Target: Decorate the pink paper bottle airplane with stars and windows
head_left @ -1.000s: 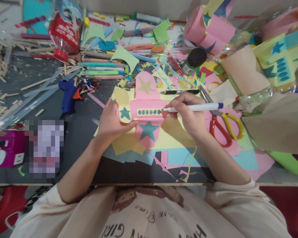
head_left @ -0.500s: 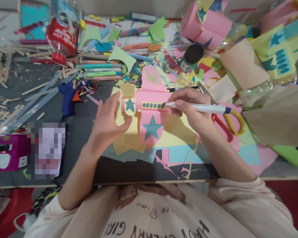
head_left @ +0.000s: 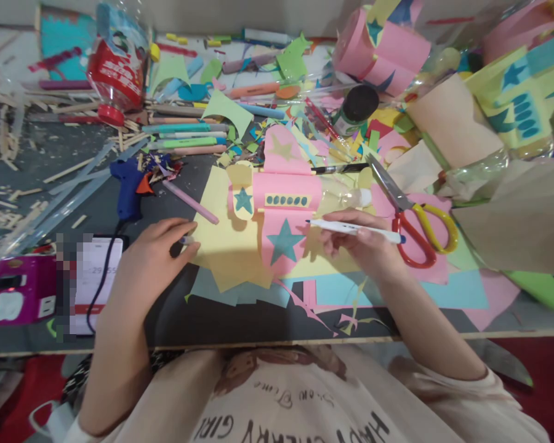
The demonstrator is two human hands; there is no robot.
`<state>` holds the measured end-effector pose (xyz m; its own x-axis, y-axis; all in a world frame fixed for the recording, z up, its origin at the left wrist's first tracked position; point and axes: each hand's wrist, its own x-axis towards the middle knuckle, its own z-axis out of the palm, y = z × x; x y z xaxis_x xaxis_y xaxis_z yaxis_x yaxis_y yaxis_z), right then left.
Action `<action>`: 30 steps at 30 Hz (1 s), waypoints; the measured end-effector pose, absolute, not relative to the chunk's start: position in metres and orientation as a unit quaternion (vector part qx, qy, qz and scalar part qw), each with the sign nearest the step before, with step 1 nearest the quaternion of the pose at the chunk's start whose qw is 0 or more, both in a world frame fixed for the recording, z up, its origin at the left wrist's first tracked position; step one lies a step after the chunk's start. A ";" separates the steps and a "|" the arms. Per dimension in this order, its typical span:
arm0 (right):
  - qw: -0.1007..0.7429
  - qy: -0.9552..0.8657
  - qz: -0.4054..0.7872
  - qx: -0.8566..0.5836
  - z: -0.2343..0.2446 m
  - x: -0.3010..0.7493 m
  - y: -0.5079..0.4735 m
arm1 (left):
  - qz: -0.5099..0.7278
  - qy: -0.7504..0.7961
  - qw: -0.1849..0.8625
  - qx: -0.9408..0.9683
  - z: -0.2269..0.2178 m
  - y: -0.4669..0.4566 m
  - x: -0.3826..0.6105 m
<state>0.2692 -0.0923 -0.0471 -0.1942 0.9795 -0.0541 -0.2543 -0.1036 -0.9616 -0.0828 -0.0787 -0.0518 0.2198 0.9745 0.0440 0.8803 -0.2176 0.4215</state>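
Observation:
My right hand grips a white marker with a blue end, its uncovered dark tip pointing left over the craft's near wing. My left hand is at the left edge of the yellow paper, thumb and forefinger around a small dark piece that looks like a marker cap. Between my hands lies a plane made from a plastic bottle wrapped in pink paper. The plane carries a blue-green star on its near wing and a yellow strip with a row of dark ovals.
Scissors with red and yellow handles lie right of the plane. A blue glue gun, a pink marker and a phone are at the left. Markers, paper scraps, a red-labelled bottle and a dark jar crowd the back.
My left hand has moved left and nearer, away from the plane's tail. My right hand has drawn the marker off the oval strip, down toward me, uncovering the bottle neck and scissors.

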 end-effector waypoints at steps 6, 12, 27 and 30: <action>0.490 -0.379 0.655 -0.432 -0.050 0.263 -0.089 | 0.160 0.610 0.161 0.760 -0.048 -0.083 -0.087; 0.523 -0.338 0.702 -0.345 -0.060 0.247 -0.096 | 0.253 0.593 0.300 0.703 -0.030 -0.081 -0.044; 0.473 -0.329 0.741 -0.345 -0.064 0.243 -0.102 | 0.379 0.398 0.455 0.701 -0.047 -0.077 0.018; 0.468 -0.327 0.740 -0.354 -0.064 0.240 -0.105 | 0.389 0.368 0.445 0.718 -0.048 -0.079 0.022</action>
